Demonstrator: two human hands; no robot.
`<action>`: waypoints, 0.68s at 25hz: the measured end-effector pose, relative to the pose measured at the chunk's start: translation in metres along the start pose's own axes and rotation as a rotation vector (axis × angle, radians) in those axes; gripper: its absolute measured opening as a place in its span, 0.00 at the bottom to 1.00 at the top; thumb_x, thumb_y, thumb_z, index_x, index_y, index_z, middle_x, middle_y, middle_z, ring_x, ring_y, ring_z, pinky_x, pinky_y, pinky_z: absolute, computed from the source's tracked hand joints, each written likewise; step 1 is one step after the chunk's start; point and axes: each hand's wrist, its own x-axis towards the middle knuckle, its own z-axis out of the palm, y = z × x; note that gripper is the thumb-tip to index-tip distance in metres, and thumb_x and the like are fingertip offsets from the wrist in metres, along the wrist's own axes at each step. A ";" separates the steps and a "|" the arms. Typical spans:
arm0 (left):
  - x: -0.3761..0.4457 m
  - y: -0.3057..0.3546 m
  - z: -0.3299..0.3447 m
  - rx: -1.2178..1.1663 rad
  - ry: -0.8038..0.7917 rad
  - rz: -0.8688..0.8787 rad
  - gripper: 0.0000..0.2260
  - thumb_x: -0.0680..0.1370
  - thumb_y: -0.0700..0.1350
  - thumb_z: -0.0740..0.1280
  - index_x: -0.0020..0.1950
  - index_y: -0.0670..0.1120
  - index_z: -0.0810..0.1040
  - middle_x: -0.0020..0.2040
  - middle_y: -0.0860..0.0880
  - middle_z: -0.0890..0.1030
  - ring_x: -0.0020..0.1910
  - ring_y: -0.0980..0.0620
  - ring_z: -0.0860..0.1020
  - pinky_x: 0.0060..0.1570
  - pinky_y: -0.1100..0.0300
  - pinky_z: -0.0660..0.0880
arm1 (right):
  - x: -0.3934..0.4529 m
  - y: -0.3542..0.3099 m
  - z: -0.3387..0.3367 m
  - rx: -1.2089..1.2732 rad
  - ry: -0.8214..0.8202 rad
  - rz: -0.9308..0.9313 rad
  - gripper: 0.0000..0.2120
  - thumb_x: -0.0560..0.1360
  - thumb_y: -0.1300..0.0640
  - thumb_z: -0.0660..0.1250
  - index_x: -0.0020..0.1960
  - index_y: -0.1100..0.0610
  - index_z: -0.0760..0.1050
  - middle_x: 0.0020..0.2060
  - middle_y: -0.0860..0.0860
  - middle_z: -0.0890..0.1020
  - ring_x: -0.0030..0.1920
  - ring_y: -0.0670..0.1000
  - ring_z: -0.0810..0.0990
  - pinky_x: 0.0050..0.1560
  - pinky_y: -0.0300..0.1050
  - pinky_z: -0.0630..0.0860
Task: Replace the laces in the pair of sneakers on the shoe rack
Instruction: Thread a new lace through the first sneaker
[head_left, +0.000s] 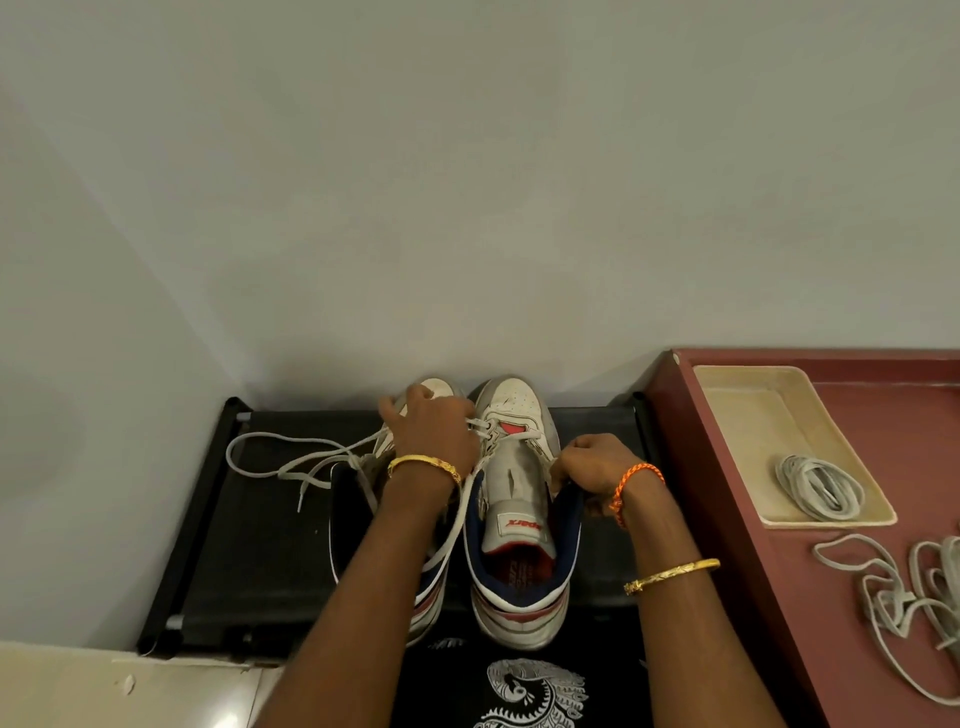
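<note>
Two white, navy and red sneakers stand side by side on the black shoe rack (218, 545), toes toward the wall. My left hand (431, 431) lies over the left sneaker (441, 387) and pinches the white lace (480, 423) at the lower eyelets of the right sneaker (514, 519). A long loose lace (291, 462) trails from the left sneaker across the rack to the left. My right hand (592, 462) grips the right sneaker's collar edge on its right side. The right sneaker's tongue stands pulled up.
A maroon cabinet top (831, 597) adjoins the rack on the right. A beige tray (748, 415) on it holds a coiled white lace (821, 488). More loose laces (904, 587) lie in front of the tray. Grey walls close the back and left.
</note>
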 end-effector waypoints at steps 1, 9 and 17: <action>0.003 0.000 0.004 0.043 -0.025 0.001 0.12 0.78 0.50 0.63 0.61 0.56 0.77 0.62 0.51 0.76 0.69 0.47 0.61 0.69 0.43 0.50 | 0.000 0.000 0.000 -0.009 0.000 0.003 0.05 0.71 0.68 0.64 0.41 0.59 0.73 0.38 0.55 0.74 0.37 0.51 0.72 0.31 0.43 0.72; 0.009 -0.018 0.021 0.022 0.069 -0.127 0.10 0.76 0.50 0.64 0.54 0.52 0.81 0.58 0.51 0.76 0.63 0.47 0.65 0.61 0.48 0.58 | 0.003 0.006 -0.004 0.019 0.071 0.033 0.04 0.70 0.68 0.64 0.40 0.61 0.74 0.39 0.58 0.75 0.38 0.54 0.74 0.36 0.47 0.77; 0.015 -0.007 0.010 -0.209 -0.047 0.110 0.17 0.71 0.43 0.65 0.58 0.49 0.65 0.47 0.51 0.72 0.55 0.49 0.71 0.64 0.48 0.57 | -0.005 0.016 -0.002 0.030 0.085 -0.125 0.02 0.72 0.63 0.67 0.40 0.58 0.76 0.36 0.52 0.77 0.37 0.49 0.75 0.32 0.39 0.72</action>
